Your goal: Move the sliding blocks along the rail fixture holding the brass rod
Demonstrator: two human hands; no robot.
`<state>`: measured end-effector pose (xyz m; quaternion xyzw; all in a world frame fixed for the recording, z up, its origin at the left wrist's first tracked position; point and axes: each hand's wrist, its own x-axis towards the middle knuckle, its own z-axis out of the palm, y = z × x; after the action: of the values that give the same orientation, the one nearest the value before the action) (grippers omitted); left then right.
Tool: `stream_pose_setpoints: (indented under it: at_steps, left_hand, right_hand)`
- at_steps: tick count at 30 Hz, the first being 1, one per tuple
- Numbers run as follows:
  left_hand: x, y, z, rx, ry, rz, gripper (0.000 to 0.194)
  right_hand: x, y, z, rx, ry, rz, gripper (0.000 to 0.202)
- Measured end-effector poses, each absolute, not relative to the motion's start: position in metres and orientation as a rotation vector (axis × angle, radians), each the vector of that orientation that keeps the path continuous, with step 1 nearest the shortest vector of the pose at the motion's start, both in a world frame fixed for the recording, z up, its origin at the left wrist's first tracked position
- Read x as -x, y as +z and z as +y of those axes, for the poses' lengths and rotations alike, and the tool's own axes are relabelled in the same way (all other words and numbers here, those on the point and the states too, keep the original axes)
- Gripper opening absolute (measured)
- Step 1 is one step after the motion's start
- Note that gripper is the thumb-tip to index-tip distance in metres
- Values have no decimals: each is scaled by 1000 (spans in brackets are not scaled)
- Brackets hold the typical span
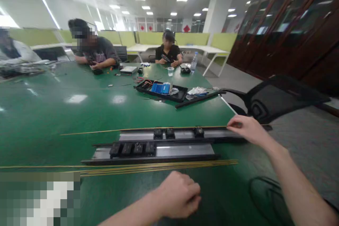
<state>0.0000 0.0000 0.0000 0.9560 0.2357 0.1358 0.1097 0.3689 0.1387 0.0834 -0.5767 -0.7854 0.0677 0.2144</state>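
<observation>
My right hand (245, 127) pinches a thin yellow rod (143, 129) near its right end. The rod runs left along the far edge of the rear black-and-silver rail (185, 135), which carries several black blocks. In front lies a second rail (182, 149) with a row of black blocks (138, 148) on its left part. Several more yellow rods (185, 165) lie bundled along its near side. My left hand (181, 195) is loosely curled above the table, just nearer than the bundle, with nothing visible in its fingers.
On the green table (97, 113) stands a black tray (180, 93) with blue parts; a long black strip (198, 99) lies to its right. A black mesh chair (280, 99) is at the right edge. Co-workers sit across, near a water bottle (194, 63) and cup (170, 72).
</observation>
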Motion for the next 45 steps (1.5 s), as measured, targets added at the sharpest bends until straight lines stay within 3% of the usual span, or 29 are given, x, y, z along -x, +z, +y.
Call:
stream_pose_setpoints:
  at_steps: [45]
  left_hand:
    - [-1,7,2,-2805,370,680,21]
  right_hand:
    - [-414,78,139,1832,144,-1997,22]
